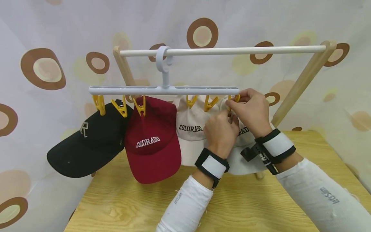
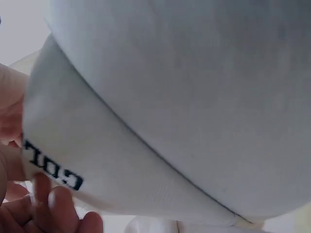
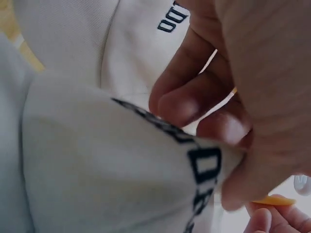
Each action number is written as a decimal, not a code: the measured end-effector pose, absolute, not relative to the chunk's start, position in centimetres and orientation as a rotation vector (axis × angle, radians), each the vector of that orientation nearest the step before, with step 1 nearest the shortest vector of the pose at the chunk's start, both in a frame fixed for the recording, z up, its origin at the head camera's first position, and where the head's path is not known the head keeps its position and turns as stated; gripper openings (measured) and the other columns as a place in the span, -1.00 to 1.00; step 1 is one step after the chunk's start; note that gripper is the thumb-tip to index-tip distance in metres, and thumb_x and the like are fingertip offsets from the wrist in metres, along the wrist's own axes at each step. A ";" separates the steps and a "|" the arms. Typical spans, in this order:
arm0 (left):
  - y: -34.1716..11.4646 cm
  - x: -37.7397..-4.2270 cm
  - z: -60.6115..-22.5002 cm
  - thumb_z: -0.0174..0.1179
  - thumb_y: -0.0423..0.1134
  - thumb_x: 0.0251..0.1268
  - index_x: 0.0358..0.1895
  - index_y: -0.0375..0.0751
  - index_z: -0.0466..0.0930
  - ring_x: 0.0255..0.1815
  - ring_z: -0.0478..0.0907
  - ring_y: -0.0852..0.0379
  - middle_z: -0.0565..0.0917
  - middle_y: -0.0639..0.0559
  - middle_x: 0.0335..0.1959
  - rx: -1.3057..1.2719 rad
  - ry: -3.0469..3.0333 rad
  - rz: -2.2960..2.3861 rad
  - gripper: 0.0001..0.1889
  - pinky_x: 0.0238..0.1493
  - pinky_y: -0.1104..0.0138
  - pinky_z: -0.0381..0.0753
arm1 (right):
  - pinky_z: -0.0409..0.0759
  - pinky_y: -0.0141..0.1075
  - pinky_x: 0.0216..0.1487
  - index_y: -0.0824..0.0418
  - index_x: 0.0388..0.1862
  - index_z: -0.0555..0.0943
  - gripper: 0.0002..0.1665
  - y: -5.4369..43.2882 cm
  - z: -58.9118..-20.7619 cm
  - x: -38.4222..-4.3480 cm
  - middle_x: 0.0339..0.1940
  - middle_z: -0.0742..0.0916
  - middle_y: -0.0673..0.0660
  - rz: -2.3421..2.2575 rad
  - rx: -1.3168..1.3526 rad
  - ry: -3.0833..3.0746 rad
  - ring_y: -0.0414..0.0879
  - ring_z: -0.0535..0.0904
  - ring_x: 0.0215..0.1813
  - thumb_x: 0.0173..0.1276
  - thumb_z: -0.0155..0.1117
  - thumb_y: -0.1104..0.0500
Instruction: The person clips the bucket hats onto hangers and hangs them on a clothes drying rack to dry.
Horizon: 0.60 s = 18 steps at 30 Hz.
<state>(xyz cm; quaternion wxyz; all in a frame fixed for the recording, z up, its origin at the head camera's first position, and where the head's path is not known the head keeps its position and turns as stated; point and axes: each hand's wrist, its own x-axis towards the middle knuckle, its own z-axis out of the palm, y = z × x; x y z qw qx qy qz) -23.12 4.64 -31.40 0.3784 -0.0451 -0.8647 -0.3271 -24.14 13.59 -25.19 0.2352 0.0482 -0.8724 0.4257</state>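
My left hand [image 1: 221, 130] pinches the crown of a pale grey baseball cap [image 1: 237, 164] with dark lettering; its thumb and fingers press the cloth in the right wrist view. Just above it, my right hand [image 1: 252, 109] pinches a yellow clip [image 1: 237, 98] at the right end of a white hanger [image 1: 130, 90]. In the right wrist view the cap's cloth [image 3: 97, 160] fills the front, and the clip [image 3: 274, 200] shows between my right fingertips. The left wrist view is mostly filled by a pale brim and crown with lettering [image 2: 53, 167].
From other yellow clips hang a black cap [image 1: 87, 145], a maroon cap [image 1: 153, 161] and a cream cap [image 1: 185, 119]. The hanger's hook [image 1: 162, 59] loops over the white rod [image 1: 246, 50] of a wooden stand [image 1: 301, 83]. Below is a wooden table [image 1: 130, 206]; patterned cloth [image 1: 226, 13] hangs behind.
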 end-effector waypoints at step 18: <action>0.9 -17.0 -35.5 0.25 -0.21 0.28 -0.24 -0.12 0.75 -0.59 0.49 0.39 0.64 0.20 -0.59 -0.464 -2.151 -0.998 -0.88 -0.52 0.63 0.31 | 0.46 -0.53 -0.22 0.24 0.27 0.46 -0.36 15.0 -25.7 -24.3 0.15 0.62 0.23 1.277 0.140 -2.436 -0.07 0.59 -0.02 0.35 0.28 -0.10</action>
